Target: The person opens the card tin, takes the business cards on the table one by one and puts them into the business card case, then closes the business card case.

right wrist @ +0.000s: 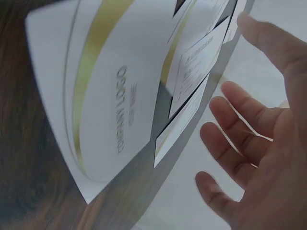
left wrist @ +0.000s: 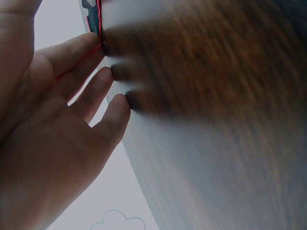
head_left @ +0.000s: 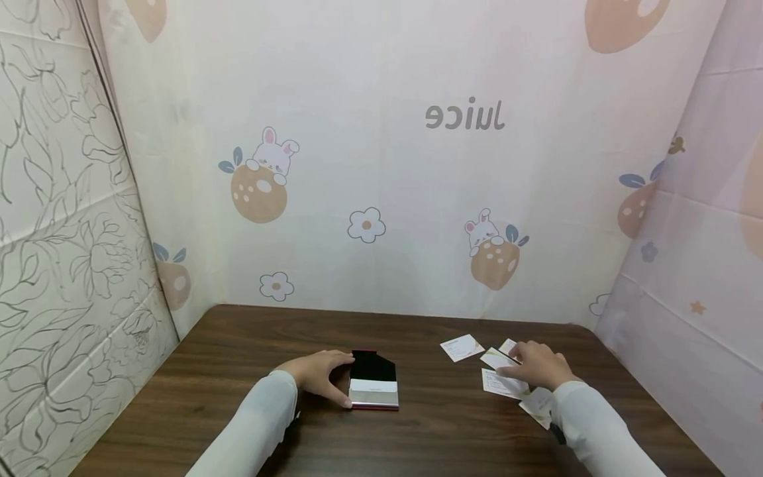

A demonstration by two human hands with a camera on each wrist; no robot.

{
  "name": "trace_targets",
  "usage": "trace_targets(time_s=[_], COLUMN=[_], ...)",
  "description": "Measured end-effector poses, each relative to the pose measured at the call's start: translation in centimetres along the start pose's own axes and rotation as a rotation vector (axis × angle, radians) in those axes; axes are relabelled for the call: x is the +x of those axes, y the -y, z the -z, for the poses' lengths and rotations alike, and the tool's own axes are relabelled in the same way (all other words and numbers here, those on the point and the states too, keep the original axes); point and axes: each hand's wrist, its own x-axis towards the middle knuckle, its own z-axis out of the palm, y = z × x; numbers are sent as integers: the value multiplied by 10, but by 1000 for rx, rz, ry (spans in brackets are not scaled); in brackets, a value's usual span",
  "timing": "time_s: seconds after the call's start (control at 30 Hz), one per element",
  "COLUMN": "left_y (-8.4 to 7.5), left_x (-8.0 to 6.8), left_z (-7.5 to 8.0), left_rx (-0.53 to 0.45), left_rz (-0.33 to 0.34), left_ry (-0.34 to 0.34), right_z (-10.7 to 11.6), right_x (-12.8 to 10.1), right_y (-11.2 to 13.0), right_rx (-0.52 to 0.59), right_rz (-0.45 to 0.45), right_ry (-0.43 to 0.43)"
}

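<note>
Nearest, at 4 o'clock, a business card [head_left: 538,404] is being half covered by the right sleeve; it is lying close to the desk [head_left: 179,404] edge, so it could be swept off if the forearm is dragged.

Right hand [head_left: 539,364]: grip is loose, fingers are being spread flat over the overlapping cards [head_left: 503,383] at 3 o'clock; nothing is being pinched as far as the wrist view shows. Risk, judged: the cards are glossy and stacked askew, so two could be lifted as one, or one could be slid under its neighbour when pressed. A gold-striped card [right wrist: 108,96] is filling the right wrist view, lying flat on the wood.

Left hand [head_left: 318,374]: thumb and fingers are being curled against the left side of the card case [head_left: 373,383] at centre, steadying it. Case is standing open, black lid raised, silver front, red trim along the base. Inside is not being shown clearly; whether any card is already in it cannot be told. Risk, judged: the hold is one-sided only, so the case could be pushed toward 3 o'clock or tipped, and the lid could be dropped shut.

Farther, at 2 o'clock, a single card [head_left: 461,347] is lying apart from the rest.
</note>
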Motion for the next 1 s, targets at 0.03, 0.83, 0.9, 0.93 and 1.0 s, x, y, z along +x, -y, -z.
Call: trace_targets(time_s=[0.03, 0.83, 0.9, 0.93, 1.0], left_y=[0, 2, 1, 1, 1], left_x=[0, 0, 0, -1, 0], left_z=[0, -1, 0, 0, 0], left_rx=[1, -13, -16, -17, -19], left_rz=[-1, 2, 3, 3, 4], left_ry=[0, 5, 4, 4, 4], right_z=[0, -9, -9, -10, -10], right_x=[0, 8, 9, 10, 11], right_y=[-1, -13, -14, -14, -15], right_rx=[-6, 4, 14, 21, 38], right_rz=[-2, -59, -58, -59, -60], right_ry=[11, 85, 87, 89, 92])
